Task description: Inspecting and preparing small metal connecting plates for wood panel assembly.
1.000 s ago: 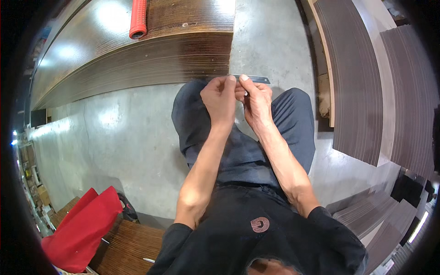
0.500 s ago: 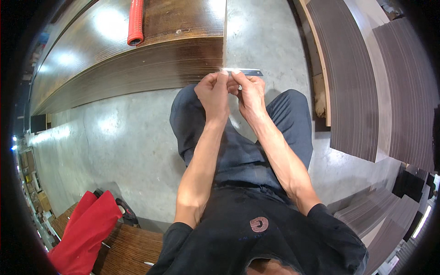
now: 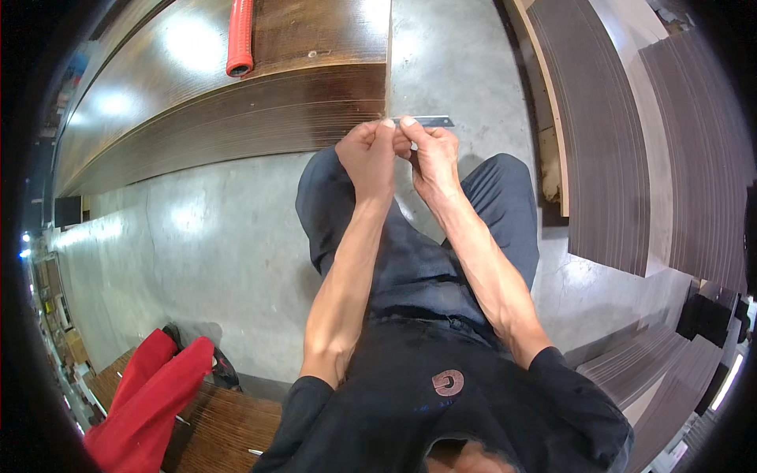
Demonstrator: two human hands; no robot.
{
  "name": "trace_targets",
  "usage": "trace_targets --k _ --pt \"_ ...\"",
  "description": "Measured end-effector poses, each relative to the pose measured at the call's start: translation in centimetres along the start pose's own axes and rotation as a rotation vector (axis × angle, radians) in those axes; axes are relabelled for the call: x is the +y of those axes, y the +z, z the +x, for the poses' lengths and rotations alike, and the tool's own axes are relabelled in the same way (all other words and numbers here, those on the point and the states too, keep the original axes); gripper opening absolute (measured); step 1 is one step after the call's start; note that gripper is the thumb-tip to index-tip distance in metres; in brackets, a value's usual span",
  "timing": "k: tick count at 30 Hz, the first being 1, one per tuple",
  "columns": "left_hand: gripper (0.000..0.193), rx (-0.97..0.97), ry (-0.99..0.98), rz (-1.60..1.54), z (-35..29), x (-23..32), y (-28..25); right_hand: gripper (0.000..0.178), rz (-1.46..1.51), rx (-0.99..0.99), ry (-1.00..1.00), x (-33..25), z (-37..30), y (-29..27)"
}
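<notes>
Both my hands meet in front of my knees, beside the near right corner of a stack of dark brown boards (image 3: 236,130). Pinched between the fingers of my right hand (image 3: 435,162) is a thin, dark snap-off knife blade (image 3: 436,121), with a small hole at its far end, sticking out to the right. My left hand (image 3: 369,162) is closed too, its thumb and fingertips against the blade's left end, which the fingers mostly hide. On top of the boards lies a red ribbed tube (image 3: 240,39), open at its near end.
Grooved grey-brown panels (image 3: 603,142) stand in stacks on the right, beside a pale wooden edge (image 3: 552,102). More panels (image 3: 631,359) lie at lower right. At lower left, another person's red-trousered legs (image 3: 162,378) are by a brown board stack (image 3: 229,418).
My hands hold nearly the same pose, with the blade still between them. The other person's red-trousered legs have shifted slightly at lower left.
</notes>
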State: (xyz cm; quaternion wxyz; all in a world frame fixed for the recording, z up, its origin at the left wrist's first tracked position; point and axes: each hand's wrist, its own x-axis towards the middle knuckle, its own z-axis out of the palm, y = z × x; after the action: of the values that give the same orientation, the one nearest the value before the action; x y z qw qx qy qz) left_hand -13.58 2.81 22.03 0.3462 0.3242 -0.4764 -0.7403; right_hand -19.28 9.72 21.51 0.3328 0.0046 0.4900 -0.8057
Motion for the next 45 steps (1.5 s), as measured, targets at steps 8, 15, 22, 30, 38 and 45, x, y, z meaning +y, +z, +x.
trace_targets --k 8,15,22,30,38,45 --pt "0.014 0.02 -0.213 -0.124 -1.5 0.2 -0.7 0.032 -0.049 -0.056 -0.035 -1.0 -2.5 -0.9" --pt "0.009 0.187 -0.181 -0.154 -4.2 0.3 -10.7 0.032 -0.995 -0.3 0.033 -2.2 -4.2 -4.1" --pt "0.012 0.219 -0.205 -0.126 -4.5 1.8 -10.5 0.07 -1.09 -0.108 -1.021 -2.5 3.5 0.5" --pt "0.011 0.173 -0.244 -0.232 -5.8 2.3 -12.9 0.078 -0.903 -0.411 -0.764 -2.1 5.2 -3.0" --pt "0.012 0.315 0.075 -0.119 -6.6 8.0 -11.8 0.095 -0.727 -0.159 -0.953 4.3 1.5 1.6" --pt "0.023 0.155 0.8 0.315 -0.4 19.5 -0.5 0.081 -0.85 -0.029 -0.011 17.3 2.0 -6.9"
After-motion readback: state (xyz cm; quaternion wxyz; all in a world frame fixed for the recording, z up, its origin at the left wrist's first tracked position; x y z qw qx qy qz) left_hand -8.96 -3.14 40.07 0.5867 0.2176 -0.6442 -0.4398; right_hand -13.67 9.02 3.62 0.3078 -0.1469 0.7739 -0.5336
